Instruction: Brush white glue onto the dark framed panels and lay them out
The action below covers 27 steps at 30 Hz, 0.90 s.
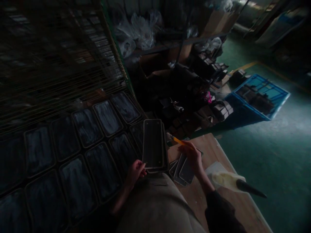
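Note:
My left hand (136,172) pinches the lower left corner of a dark rectangular panel (153,142) with rounded corners and a pale rim. That panel lies on top of at least one more of the same shape, just in front of my body. In my right hand (192,157) is a brush (179,141) with an orange handle; its bristles point left, close to the panel's right edge but apart from it. Beneath the right hand, several smaller dark plates (183,171) lie fanned out on a wooden board (206,142).
Rows of dark panels with whitish streaks (79,183) cover the left side, below a wire rack (116,61). A whitish bottle with a long black nozzle (230,182) lies at the board's right edge. Beyond are a blue crate (255,110), stacked blocks (222,110) and plastic bags (143,30).

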Each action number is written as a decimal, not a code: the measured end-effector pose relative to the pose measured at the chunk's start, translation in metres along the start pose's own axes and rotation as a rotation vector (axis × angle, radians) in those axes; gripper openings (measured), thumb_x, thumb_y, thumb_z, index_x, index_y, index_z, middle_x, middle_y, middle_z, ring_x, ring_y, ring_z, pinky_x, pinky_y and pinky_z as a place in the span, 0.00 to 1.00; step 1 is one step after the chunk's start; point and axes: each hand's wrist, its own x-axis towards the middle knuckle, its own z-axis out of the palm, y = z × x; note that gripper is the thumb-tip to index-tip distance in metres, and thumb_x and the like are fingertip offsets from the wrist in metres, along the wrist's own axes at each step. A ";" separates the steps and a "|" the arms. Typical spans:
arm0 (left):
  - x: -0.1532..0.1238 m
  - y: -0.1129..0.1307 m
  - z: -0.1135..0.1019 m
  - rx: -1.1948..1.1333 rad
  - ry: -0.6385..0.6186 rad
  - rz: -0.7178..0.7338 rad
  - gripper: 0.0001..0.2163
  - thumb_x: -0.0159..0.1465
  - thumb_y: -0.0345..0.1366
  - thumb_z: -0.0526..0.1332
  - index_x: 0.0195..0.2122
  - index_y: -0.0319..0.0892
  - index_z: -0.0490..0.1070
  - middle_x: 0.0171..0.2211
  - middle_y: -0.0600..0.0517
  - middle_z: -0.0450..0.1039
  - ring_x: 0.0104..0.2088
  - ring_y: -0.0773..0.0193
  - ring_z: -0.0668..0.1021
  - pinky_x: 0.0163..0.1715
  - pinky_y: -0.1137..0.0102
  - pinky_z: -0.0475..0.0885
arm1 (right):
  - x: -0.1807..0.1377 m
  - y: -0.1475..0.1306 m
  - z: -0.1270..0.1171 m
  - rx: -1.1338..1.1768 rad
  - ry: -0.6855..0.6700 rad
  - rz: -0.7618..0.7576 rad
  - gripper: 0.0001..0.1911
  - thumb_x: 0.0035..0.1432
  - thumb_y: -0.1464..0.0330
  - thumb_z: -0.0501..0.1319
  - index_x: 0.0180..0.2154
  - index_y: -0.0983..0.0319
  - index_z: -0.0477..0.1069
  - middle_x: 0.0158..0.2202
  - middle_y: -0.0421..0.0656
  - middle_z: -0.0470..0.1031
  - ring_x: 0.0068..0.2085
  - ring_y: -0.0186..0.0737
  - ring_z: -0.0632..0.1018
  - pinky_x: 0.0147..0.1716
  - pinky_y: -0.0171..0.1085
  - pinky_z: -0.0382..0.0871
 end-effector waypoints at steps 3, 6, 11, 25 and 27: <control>-0.001 -0.002 0.001 -0.051 0.002 0.015 0.20 0.51 0.52 0.64 0.32 0.42 0.61 0.20 0.55 0.72 0.17 0.66 0.76 0.14 0.77 0.66 | 0.031 -0.021 0.033 -0.259 -0.202 -0.200 0.18 0.66 0.59 0.51 0.51 0.61 0.68 0.35 0.44 0.78 0.36 0.39 0.79 0.35 0.35 0.73; -0.003 -0.002 0.003 -0.087 -0.003 0.016 0.20 0.50 0.53 0.65 0.31 0.43 0.61 0.19 0.56 0.71 0.16 0.67 0.75 0.13 0.78 0.65 | 0.060 -0.026 0.053 -0.438 -0.278 -0.352 0.17 0.68 0.61 0.50 0.52 0.60 0.68 0.39 0.44 0.77 0.37 0.38 0.79 0.36 0.33 0.71; -0.004 -0.004 0.001 -0.133 -0.023 0.052 0.19 0.51 0.52 0.64 0.31 0.43 0.60 0.19 0.56 0.71 0.16 0.67 0.75 0.13 0.78 0.65 | 0.093 -0.027 0.066 -0.642 -0.325 -0.489 0.15 0.68 0.64 0.49 0.51 0.60 0.68 0.40 0.45 0.76 0.37 0.38 0.78 0.35 0.32 0.69; -0.001 -0.009 -0.004 -0.131 -0.058 0.065 0.18 0.53 0.50 0.64 0.32 0.42 0.61 0.21 0.55 0.72 0.18 0.67 0.76 0.15 0.77 0.67 | 0.049 -0.026 0.061 -0.722 -0.487 -0.416 0.15 0.67 0.64 0.50 0.49 0.60 0.70 0.34 0.42 0.77 0.30 0.36 0.77 0.29 0.30 0.66; 0.000 -0.009 -0.004 -0.133 -0.060 0.056 0.18 0.54 0.49 0.64 0.32 0.42 0.61 0.20 0.55 0.72 0.18 0.67 0.76 0.14 0.78 0.66 | 0.023 -0.031 0.052 -0.692 -0.553 -0.356 0.15 0.67 0.63 0.52 0.50 0.60 0.70 0.30 0.41 0.76 0.28 0.35 0.76 0.27 0.30 0.66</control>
